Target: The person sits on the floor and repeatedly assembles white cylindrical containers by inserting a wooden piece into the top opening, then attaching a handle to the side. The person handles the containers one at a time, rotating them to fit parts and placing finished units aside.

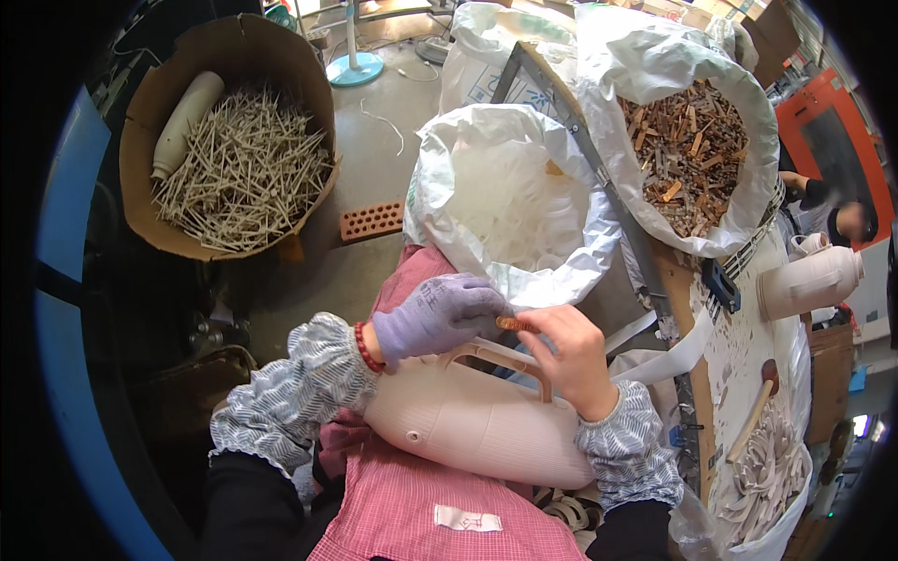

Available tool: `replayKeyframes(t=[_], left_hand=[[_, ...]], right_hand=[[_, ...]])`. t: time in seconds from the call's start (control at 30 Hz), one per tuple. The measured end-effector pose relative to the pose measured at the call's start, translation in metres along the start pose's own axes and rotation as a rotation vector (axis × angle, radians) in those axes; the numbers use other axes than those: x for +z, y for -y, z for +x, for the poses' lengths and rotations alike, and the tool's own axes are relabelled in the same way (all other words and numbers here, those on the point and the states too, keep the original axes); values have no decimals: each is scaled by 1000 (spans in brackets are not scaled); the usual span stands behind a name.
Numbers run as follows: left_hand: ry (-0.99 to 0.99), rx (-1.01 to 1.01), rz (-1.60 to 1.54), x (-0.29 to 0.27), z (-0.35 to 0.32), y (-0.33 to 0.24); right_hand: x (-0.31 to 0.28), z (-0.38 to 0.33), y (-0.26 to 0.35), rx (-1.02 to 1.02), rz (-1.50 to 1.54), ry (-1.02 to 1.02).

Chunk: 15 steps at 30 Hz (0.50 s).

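Observation:
Across my lap lies a pale pink, ribbed plastic jug-like body with a looped handle on its upper side. My left hand, in a purple glove, is closed above the handle's left end; what its fingertips hold is hidden. My bare right hand pinches a small orange-brown strip over the handle. The strip's left end reaches the gloved fingertips. A small round hole shows in the body's side.
A cardboard drum at left holds thin beige sticks and a pale cylinder. Ahead stands a white sack of translucent pieces; another sack holds brown pieces. The right-hand bench carries a pale vessel and a hammer-like tool. A perforated brick lies on the floor.

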State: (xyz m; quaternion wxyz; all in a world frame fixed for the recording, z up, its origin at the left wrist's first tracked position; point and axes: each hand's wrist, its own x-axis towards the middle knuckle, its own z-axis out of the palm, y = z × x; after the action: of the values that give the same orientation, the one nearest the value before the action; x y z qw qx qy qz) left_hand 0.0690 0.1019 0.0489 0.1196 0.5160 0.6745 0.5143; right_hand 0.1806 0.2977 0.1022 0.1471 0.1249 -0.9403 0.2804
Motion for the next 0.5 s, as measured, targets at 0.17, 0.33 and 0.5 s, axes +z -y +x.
replayKeyframes(t=[0.17,0.33,0.5], left_hand=[[262,-521,-475,-12,-21,-9],[385,-698,-634,-15,-19,-3],[390,-714,-609,-14,-18,-3]], right_hand=[[6,-15,19,-89,-183,30],[17,-20,17,-182,-290,50],[21,-24,12,-231,-358,46]])
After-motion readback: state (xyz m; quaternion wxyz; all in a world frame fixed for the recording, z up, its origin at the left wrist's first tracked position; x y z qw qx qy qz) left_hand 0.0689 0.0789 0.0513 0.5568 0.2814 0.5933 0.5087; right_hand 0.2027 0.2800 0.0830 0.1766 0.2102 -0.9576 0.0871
